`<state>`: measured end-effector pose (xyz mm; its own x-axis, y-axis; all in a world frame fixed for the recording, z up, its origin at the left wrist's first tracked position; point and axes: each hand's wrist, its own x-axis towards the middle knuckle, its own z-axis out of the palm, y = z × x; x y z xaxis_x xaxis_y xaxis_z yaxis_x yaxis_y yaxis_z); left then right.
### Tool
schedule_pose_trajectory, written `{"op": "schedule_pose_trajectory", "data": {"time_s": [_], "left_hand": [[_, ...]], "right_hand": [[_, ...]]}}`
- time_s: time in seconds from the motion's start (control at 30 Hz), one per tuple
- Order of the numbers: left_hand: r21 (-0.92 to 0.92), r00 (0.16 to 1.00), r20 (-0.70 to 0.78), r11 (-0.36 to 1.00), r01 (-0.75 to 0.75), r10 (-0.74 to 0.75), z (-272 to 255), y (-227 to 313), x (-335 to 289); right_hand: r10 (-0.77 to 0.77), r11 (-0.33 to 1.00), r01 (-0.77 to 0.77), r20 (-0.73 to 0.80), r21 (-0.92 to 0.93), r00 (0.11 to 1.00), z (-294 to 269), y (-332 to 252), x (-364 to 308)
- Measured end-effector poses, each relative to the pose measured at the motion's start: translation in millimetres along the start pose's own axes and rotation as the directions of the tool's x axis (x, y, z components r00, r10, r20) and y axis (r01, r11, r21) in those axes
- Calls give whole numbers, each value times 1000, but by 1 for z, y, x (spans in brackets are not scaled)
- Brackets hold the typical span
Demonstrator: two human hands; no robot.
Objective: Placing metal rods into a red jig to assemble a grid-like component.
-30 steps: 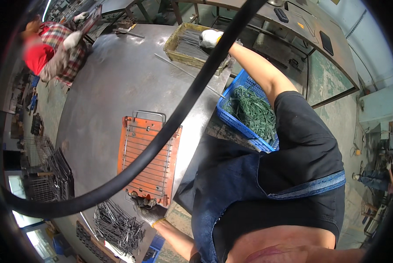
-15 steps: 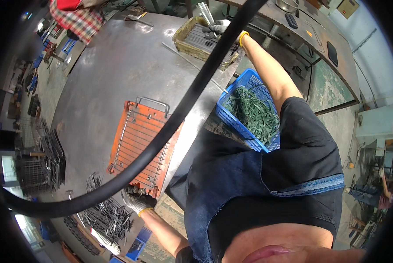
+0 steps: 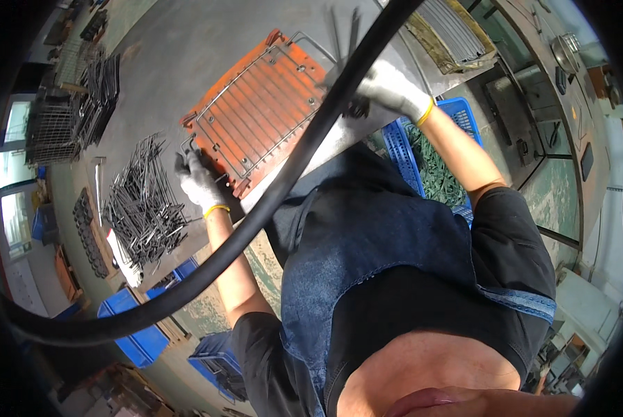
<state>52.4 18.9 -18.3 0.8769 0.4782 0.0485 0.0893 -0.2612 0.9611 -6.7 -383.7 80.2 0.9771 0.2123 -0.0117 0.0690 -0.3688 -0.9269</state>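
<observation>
An orange metal jig [image 3: 283, 57] lies on the steel table with a grid of thin wire rods [image 3: 256, 104] laid across it. A U-shaped wire handle [image 3: 318, 43] sticks out at its far end. My left hand [image 3: 199, 182], in a white and dark glove with a yellow cuff, is closed at the jig's left end around a bent wire handle [image 3: 186, 144]. Over the jig's right side, my right hand [image 3: 391, 89], gloved alike, grips several metal strips [image 3: 353, 33], blurred by motion. A black cable crosses in front of its fingers and hides part of them.
A heap of dark wire pieces [image 3: 144, 201] lies on the table's left part. At the right stand a tray of metal strips [image 3: 450, 31] and a blue basket [image 3: 457, 111] of green strapping. The black cable [image 3: 256, 222] spans the view. Wire racks [image 3: 92, 97] are stacked farther left.
My right hand has come from the strip tray to the jig, carrying the metal strips. My left hand stays at the jig's left end. The whole view has turned and shifted.
</observation>
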Motion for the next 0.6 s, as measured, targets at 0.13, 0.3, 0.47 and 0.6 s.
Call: {"op": "schedule_pose_trajectory", "data": {"time_s": [0.13,0.3,0.47,0.6], "left_hand": [[263,942,164,907,-329,294,17,100,-54],[-74,565,823,997,9,56,45,168,-121],[-119,557,817,989,-87,147,66,146,-121],[-96,608,744,945,-313,277,62,125,-118]], "right_hand": [[129,962,-165,173,217,976,50,-7,-8],[187,977,-139,333,-162,924,70,-14,0],[-340,700,411,234,-584,911,82,37,4],[-329,829,340,105,-445,939,87,16,-6]]}}
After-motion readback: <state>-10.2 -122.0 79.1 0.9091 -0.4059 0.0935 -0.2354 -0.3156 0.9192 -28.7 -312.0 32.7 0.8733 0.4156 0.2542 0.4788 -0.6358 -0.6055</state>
